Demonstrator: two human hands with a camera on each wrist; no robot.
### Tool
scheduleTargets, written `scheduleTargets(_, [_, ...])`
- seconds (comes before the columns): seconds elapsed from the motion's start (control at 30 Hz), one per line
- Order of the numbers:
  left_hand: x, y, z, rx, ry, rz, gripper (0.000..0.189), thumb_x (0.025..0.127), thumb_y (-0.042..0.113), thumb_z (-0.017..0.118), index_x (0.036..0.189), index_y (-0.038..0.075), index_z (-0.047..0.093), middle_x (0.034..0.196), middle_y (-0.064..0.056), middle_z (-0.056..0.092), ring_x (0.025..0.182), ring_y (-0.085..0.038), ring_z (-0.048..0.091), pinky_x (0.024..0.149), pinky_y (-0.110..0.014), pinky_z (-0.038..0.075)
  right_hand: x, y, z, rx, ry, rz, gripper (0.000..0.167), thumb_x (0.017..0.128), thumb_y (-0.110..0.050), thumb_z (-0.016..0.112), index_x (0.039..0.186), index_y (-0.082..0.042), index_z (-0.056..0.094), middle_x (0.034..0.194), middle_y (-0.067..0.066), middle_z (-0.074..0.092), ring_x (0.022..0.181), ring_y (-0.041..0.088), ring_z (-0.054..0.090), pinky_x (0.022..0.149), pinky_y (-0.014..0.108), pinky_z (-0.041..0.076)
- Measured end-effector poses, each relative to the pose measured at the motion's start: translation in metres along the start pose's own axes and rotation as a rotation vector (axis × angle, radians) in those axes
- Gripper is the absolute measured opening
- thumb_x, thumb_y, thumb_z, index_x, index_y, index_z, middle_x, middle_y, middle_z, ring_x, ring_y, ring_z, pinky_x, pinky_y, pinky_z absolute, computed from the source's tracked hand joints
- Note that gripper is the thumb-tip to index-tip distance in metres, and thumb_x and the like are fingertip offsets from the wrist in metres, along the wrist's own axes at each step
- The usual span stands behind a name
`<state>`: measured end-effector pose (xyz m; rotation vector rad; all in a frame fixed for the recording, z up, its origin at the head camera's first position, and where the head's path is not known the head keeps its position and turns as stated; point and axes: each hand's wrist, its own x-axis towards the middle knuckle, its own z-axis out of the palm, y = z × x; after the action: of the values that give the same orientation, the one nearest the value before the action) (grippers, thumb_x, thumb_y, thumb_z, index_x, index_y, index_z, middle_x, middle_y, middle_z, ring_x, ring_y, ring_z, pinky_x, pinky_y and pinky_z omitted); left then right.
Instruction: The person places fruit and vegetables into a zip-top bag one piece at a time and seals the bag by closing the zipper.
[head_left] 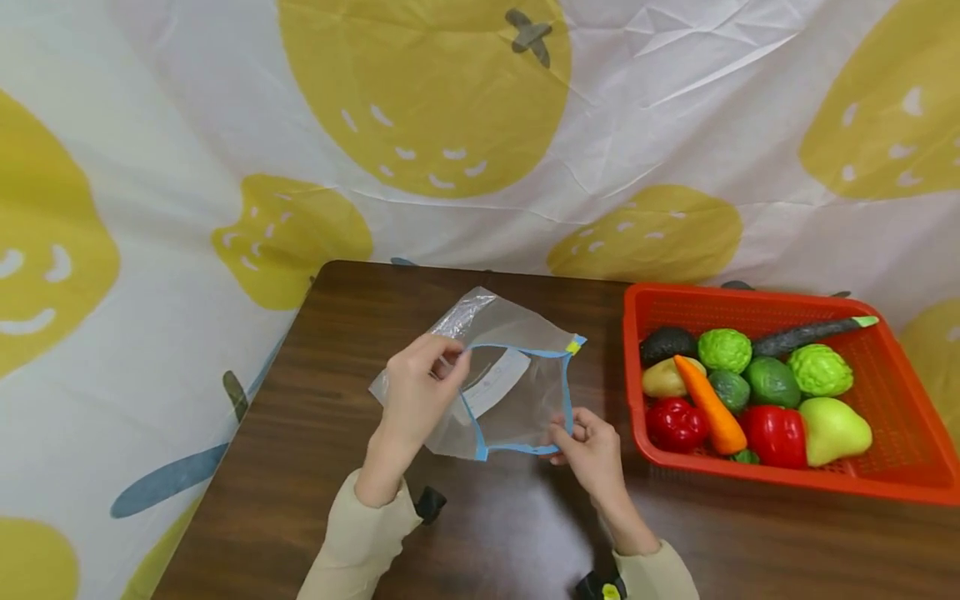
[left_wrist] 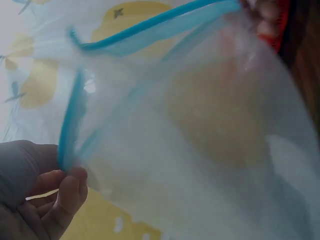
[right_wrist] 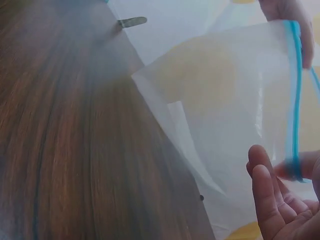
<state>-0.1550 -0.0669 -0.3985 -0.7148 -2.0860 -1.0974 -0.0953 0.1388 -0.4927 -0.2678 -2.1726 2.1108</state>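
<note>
A clear zip bag (head_left: 525,408) with a blue zip edge is held up over the table, its mouth spread wide. My left hand (head_left: 423,387) pinches the blue rim on one side between thumb and fingers. On the opposite side my right hand (head_left: 588,450) pinches the rim near a lower corner. A yellow tab marks the far corner of the zip. In the left wrist view the bag (left_wrist: 200,125) hangs from the left hand (left_wrist: 55,190), see-through and slightly blurred. The right wrist view shows the right hand (right_wrist: 285,195) with its thumb at the blue strip.
At the right stands a red plastic basket (head_left: 907,417) of produce: a carrot (head_left: 711,404), red peppers (head_left: 776,435), a green pear (head_left: 834,431), a dark cucumber (head_left: 810,335) and several others. The brown wooden table (head_left: 300,467) meets a lemon-print cloth (head_left: 480,225) behind.
</note>
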Motion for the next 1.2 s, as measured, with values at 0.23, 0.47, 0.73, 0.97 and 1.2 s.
scheduleTargets(0.23, [-0.009, 0.000, 0.022, -0.026, -0.003, 0.061, 0.007, 0.072, -0.008, 0.069, 0.073, -0.003, 0.064, 0.066, -0.009, 0.060, 0.049, -0.014, 0.054, 0.046, -0.019, 0.045, -0.010, -0.022, -0.001, -0.082, -0.008, -0.112, 0.024, 0.081, 0.001, 0.069, 0.100, 0.011, 0.059, 0.070, 0.019, 0.066, 0.051, 0.006, 0.061, 0.051, 0.027, 0.054])
scheduleTargets(0.47, [-0.010, -0.001, 0.034, -0.066, 0.045, 0.045, 0.007, 0.073, -0.008, 0.068, 0.071, -0.003, 0.064, 0.066, -0.010, 0.059, 0.048, -0.015, 0.053, 0.044, -0.020, 0.045, -0.023, -0.046, -0.028, -0.291, 0.093, -0.436, 0.026, 0.072, 0.011, 0.073, 0.095, 0.010, 0.061, 0.071, 0.017, 0.067, 0.054, 0.008, 0.061, 0.051, 0.016, 0.050])
scheduleTargets(0.73, [-0.013, -0.005, 0.035, -0.080, 0.083, 0.012, 0.008, 0.072, -0.010, 0.067, 0.070, -0.003, 0.064, 0.064, -0.011, 0.060, 0.046, -0.015, 0.054, 0.042, -0.019, 0.045, -0.002, -0.038, -0.103, -0.479, 0.299, -0.588, 0.032, 0.069, 0.010, 0.076, 0.099, 0.007, 0.064, 0.089, 0.019, 0.067, 0.078, -0.006, 0.057, 0.062, 0.006, 0.046])
scheduleTargets(0.97, [-0.012, -0.008, 0.033, -0.082, 0.104, -0.002, 0.008, 0.071, -0.011, 0.068, 0.070, -0.004, 0.064, 0.064, -0.011, 0.061, 0.044, -0.015, 0.054, 0.043, -0.017, 0.045, 0.021, -0.036, -0.196, -0.929, 0.213, -0.446, 0.047, 0.070, 0.003, 0.074, 0.113, 0.009, 0.054, 0.106, 0.030, 0.052, 0.096, 0.043, 0.045, 0.081, 0.049, 0.041])
scheduleTargets(1.2, [-0.012, -0.011, 0.035, -0.078, 0.145, 0.019, 0.009, 0.069, -0.012, 0.067, 0.069, -0.004, 0.064, 0.062, -0.010, 0.061, 0.043, -0.015, 0.054, 0.041, -0.020, 0.045, 0.036, -0.036, -0.252, -1.149, -0.099, -0.229, 0.060, 0.069, -0.009, 0.079, 0.116, 0.014, 0.050, 0.110, 0.037, 0.048, 0.098, 0.052, 0.042, 0.081, 0.065, 0.039])
